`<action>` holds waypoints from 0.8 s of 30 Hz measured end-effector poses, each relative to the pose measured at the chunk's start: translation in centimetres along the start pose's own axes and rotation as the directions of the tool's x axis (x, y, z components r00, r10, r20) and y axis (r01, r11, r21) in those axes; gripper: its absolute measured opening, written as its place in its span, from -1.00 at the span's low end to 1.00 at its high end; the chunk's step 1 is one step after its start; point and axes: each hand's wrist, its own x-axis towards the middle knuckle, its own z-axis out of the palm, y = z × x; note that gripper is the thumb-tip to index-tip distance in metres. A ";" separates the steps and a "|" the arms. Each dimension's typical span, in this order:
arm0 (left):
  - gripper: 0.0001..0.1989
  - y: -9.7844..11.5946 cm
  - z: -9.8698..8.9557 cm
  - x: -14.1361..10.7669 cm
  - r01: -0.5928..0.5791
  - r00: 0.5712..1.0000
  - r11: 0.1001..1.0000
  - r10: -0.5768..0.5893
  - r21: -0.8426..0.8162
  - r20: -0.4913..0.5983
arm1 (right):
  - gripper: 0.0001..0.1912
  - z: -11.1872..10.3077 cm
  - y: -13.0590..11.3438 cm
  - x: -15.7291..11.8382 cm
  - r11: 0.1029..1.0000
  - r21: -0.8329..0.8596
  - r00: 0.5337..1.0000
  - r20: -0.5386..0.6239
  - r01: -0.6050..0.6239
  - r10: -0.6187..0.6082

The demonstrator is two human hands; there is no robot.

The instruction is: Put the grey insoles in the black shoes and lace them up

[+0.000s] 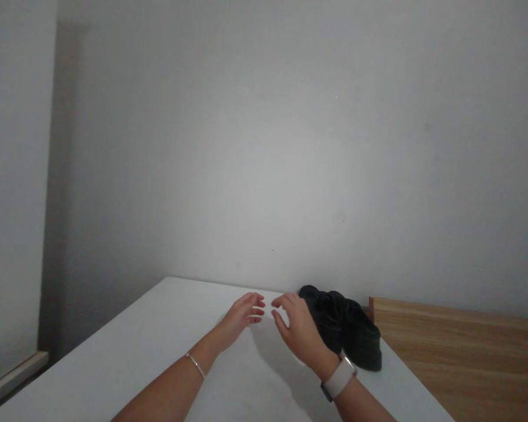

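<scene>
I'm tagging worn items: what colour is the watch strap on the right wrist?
The watch strap is greyish beige, best seen in the head view.

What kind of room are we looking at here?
Probably a room in a home, perhaps a bedroom: a white table against a plain wall, with a wood-grain panel, possibly a headboard, beside it.

White table (127, 351) by grey wall (264, 146); wood-grain board (466, 357) beyond table's right edge; pale ledge (15, 378) lower left.
</scene>
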 end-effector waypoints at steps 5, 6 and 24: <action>-0.48 0.1 0.0 -1.0 0.241 0.956 0.964 -0.215 -0.115 0.202 | -0.75 6.3 -1.7 1.5 0.942 0.294 0.972 0.119 0.161 -0.203; -0.48 -0.2 -0.1 -1.0 0.267 0.950 0.959 -0.245 -0.096 0.193 | -0.75 7.1 -1.6 1.3 0.933 0.337 0.979 0.109 0.126 -0.172; -0.47 -1.6 0.4 -1.1 0.241 0.957 0.963 -0.256 0.120 0.138 | -0.72 6.2 -1.8 -0.2 0.804 0.594 0.990 0.132 -0.033 -0.056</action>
